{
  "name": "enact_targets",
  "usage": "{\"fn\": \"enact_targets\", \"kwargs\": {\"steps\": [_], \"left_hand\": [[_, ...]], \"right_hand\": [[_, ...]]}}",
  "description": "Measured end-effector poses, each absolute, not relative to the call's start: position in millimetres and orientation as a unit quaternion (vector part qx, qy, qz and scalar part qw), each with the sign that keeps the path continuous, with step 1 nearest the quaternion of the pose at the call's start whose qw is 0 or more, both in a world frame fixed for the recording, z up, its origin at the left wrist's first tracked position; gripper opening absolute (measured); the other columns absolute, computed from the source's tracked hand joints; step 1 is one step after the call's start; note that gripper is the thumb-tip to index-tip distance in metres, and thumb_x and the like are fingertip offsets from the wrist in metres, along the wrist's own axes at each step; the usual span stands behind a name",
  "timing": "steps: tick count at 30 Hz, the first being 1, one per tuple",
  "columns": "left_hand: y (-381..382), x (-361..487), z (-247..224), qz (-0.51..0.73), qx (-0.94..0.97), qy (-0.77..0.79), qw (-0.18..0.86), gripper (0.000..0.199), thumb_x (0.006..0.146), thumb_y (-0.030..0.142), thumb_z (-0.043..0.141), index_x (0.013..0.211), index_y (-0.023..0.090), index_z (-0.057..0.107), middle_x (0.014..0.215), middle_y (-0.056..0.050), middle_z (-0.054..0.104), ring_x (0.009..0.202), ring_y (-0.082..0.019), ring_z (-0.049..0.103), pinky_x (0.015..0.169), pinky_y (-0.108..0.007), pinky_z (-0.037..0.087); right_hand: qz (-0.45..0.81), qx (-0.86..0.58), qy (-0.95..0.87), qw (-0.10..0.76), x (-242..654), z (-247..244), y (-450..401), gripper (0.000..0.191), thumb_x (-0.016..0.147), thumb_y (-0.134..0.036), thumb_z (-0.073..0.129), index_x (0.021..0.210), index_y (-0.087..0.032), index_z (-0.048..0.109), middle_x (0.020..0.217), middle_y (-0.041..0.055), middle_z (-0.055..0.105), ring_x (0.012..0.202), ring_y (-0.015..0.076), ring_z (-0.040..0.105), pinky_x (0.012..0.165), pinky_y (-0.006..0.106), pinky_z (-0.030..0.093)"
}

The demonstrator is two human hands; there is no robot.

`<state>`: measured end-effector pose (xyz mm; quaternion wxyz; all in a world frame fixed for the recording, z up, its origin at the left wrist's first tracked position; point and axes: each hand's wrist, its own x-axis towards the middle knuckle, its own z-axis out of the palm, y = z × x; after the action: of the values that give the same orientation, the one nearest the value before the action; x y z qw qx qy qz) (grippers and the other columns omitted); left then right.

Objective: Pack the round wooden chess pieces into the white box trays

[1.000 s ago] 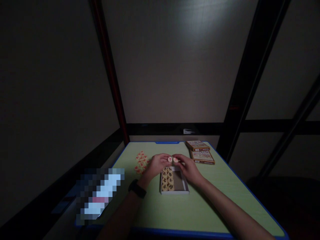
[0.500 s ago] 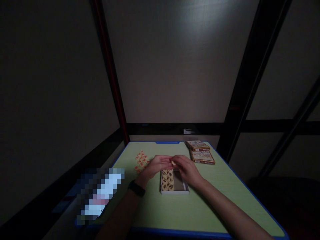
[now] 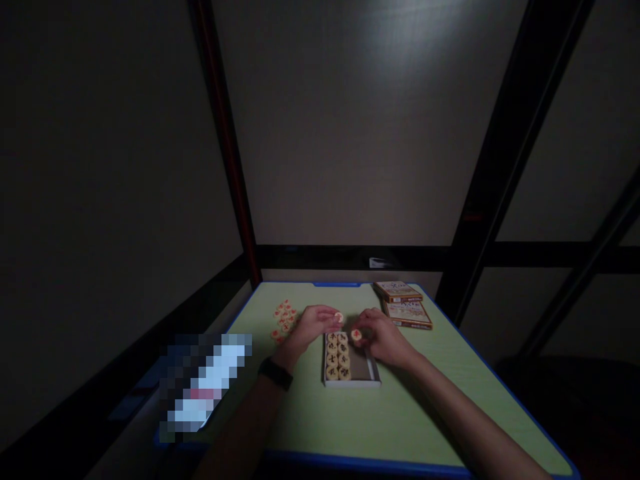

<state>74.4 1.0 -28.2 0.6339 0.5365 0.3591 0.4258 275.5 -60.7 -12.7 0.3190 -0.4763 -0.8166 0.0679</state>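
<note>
In my left hand (image 3: 315,325) I pinch a round xiangqi piece (image 3: 339,318) near the far left corner of a shallow box (image 3: 353,383). My right hand (image 3: 383,337) has its fingers closed on another xiangqi piece (image 3: 356,335) with a red character, held over the right part of that box. Black-marked pieces (image 3: 332,359) fill two columns along the box's left side. Beside my left hand, a loose cluster of red-marked pieces (image 3: 285,317) lies on the table, partly hidden by the hand.
Two flat printed boxes (image 3: 407,312) lie overlapped at the table's far right. A blurred-out bright screen (image 3: 213,387) is at the left edge. The pale green table (image 3: 320,427) has a blue rim, and a wall rises behind it.
My hands were together above the box's far end and have moved apart. A piece now shows in each hand; the right one has come lower, over the box.
</note>
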Motion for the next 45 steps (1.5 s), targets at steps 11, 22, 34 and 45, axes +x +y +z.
{"fn": "enact_targets", "kwargs": {"steps": [11,22,34,45], "left_hand": [[1.0,75.7,-24.7,0.455,0.535,0.391,0.595,0.044,0.06,0.039,0.091,0.084,0.011,0.067,0.08,-0.01,0.074,0.065,-0.017,0.071,0.067,-0.029,0.058],[-1.5,76.0,-21.6,0.456,0.554,0.399,0.571,0.042,0.063,0.039,0.089,0.087,0.011,0.07,0.091,-0.013,0.075,0.07,-0.017,0.071,0.067,-0.028,0.056],[1.8,78.1,-24.7,0.445,0.569,0.393,0.569,0.041,0.062,0.039,0.089,0.086,0.012,0.07,0.083,-0.01,0.075,0.067,-0.016,0.069,0.062,-0.025,0.053],[2.5,79.8,-32.9,0.373,0.654,0.29,0.592,0.051,0.061,0.04,0.088,0.1,0.013,0.067,0.077,-0.006,0.075,0.076,-0.02,0.071,0.071,-0.028,0.053]], "right_hand": [[0.086,-0.533,-0.814,0.214,267.0,-16.3,-61.7,0.022,0.069,-0.008,0.064,0.086,-0.019,0.075,0.074,0.0039,0.069,0.081,0.0211,0.054,0.073,0.028,0.039],[0.102,-0.538,-0.799,0.249,266.8,-21.8,-59.8,0.022,0.073,-0.009,0.065,0.09,-0.019,0.075,0.073,0.0032,0.069,0.082,0.0212,0.057,0.073,0.028,0.041],[0.075,-0.523,-0.804,0.274,262.3,-25.2,-57.0,0.014,0.074,-0.009,0.068,0.081,-0.02,0.074,0.073,0.0045,0.071,0.082,0.0221,0.058,0.074,0.031,0.045],[-0.01,-0.425,-0.825,0.373,271.3,-32.0,-55.2,0.028,0.091,-0.025,0.059,0.118,-0.021,0.064,0.097,0.0078,0.065,0.088,0.0212,0.061,0.077,0.033,0.05]]}}
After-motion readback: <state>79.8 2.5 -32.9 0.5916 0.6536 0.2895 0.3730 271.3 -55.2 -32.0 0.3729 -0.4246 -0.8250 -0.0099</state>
